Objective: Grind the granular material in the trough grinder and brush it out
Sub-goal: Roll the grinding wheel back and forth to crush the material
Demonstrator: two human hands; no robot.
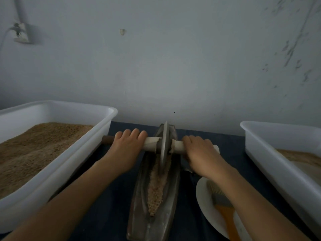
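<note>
Nearest, brush (224, 206) lies unused on plate (203, 197). Coarse grain (154, 190) fills the trough grinder (139, 206) groove, so I judge grinding early, brushing-out not yet done. Farther up, left hand (127, 150) and right hand (199, 153) each wrapped round the axle (151, 144), wheel (164, 145) at far end.

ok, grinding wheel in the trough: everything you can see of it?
The grinding wheel is a thin grey metal-looking disc, seen edge-on and upright, at the far end of the trough, its lower edge in the granular material. A pale axle runs through it; the left hand and right hand grip either side.
</note>
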